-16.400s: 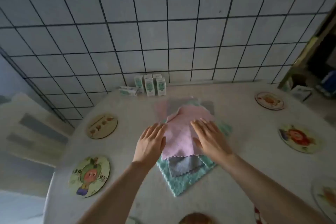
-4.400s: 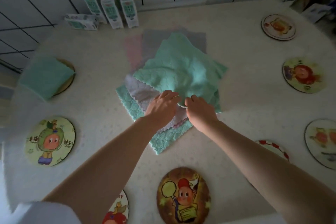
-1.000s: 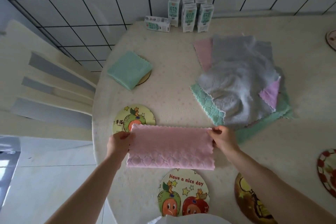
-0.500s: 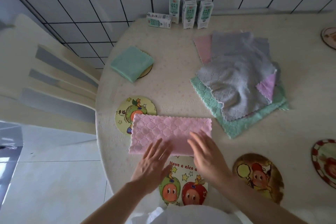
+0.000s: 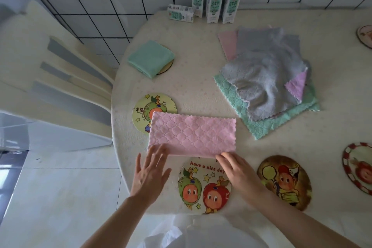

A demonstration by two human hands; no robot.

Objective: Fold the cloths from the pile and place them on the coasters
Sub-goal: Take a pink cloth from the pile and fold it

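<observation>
Head view: your pink cloth (image 5: 192,134), folded into a strip, lies flat on the table (image 5: 201,78), its left end overlapping the apple coaster (image 5: 144,106).
Left hand (image 5: 150,171): fingers straight and spread, tips at the strip's near left corner, gripping nothing.
Right hand (image 5: 239,173): fingers straight, tips touching the near edge.
Pile (image 5: 265,78): right of the strip, grey cloth on top.
Green cloth (image 5: 151,58): folded, on the far coaster (image 5: 168,67).

home dining corner, tiled wall (image 5: 112,24), milk cartons (image 5: 214,6), chair (image 5: 60,78)
</observation>
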